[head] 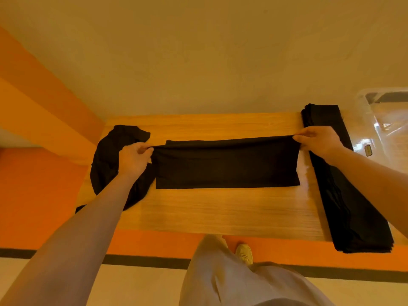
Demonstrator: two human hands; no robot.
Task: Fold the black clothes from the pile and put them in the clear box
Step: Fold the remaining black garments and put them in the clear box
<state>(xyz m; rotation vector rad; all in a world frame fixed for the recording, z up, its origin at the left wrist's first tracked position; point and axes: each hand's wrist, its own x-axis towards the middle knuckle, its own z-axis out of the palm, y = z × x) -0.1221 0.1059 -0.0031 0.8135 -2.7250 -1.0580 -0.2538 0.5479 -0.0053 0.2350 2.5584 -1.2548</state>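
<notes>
With the left hand (pixel 133 159) and right hand (pixel 318 141) each pinching a top corner of the flat black cloth (pixel 227 166), bring both corners down evenly onto the near edge.

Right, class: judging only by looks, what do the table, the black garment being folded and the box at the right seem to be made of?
Table: looks like wood or wood-look laminate, with grain lines and a light sheen.
Black garment, pinched by the left hand and right hand: soft matte fabric that drapes and creases; the fibre cannot be told.
Box: probably clear glossy plastic, see-through with bright glare.
</notes>
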